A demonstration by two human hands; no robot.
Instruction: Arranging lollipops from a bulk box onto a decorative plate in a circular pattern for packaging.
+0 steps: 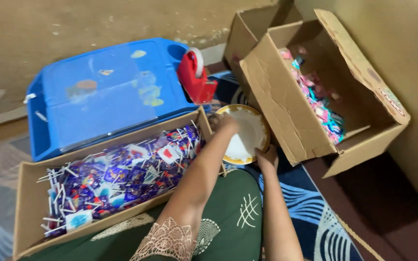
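Note:
A round white plate with a gold rim (252, 126) sits tilted between two cardboard boxes. My left hand (226, 123) reaches over its left side, fingers closed on the rim or on something small that I cannot make out. My right hand (267, 157) grips the plate's lower right edge. A long shallow cardboard box (25, 193) to the left holds several purple-wrapped lollipops with white sticks (122, 176). A larger open cardboard box (276, 106) to the right holds pink and teal wrapped sweets (322, 108).
A blue plastic table top (102, 92) lies behind the long box, with a red tape dispenser (195, 77) on its corner. Another open cardboard box (252, 29) stands at the back. A dark blue patterned rug (310, 212) and my green garment (228, 222) are below.

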